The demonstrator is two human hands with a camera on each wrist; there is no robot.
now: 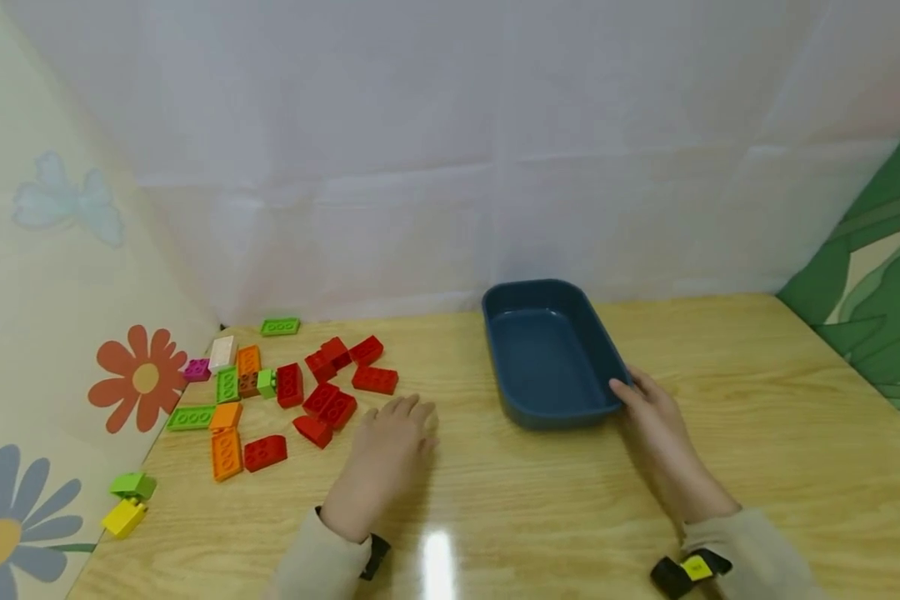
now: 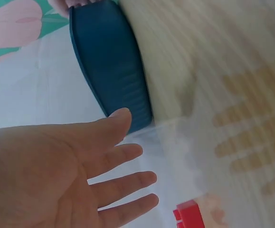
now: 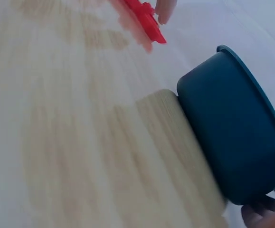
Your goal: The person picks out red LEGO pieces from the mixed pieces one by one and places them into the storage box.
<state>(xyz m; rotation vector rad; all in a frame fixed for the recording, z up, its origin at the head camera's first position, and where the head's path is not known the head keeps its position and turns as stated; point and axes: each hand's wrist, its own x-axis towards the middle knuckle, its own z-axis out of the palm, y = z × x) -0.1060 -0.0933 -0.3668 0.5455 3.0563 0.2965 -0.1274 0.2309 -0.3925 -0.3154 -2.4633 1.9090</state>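
Observation:
A dark blue rectangular tray (image 1: pixel 547 417) sits on the table, and nothing lies inside it. My right hand (image 1: pixel 656 417) grips its near right corner, thumb over the rim and fingers against the outer wall (image 3: pixel 232 128). To the tray's left, my left hand (image 1: pixel 393 442) is over the table with its fingers (image 2: pixel 128 183) spread and nothing in them. Just beyond its fingertips lie several red toy bricks, among them a flat-lying red brick (image 1: pixel 376 380) and a pair of red bricks (image 1: pixel 330 406).
Further left are orange bricks (image 1: pixel 227 454), green bricks (image 1: pixel 192 417), a white brick (image 1: pixel 222 353) and a magenta brick (image 1: pixel 197 370). A yellow brick (image 1: pixel 124 517) lies by the left wall panel. A white cloth (image 1: pixel 420 167) hangs behind the wooden table (image 1: pixel 525 508).

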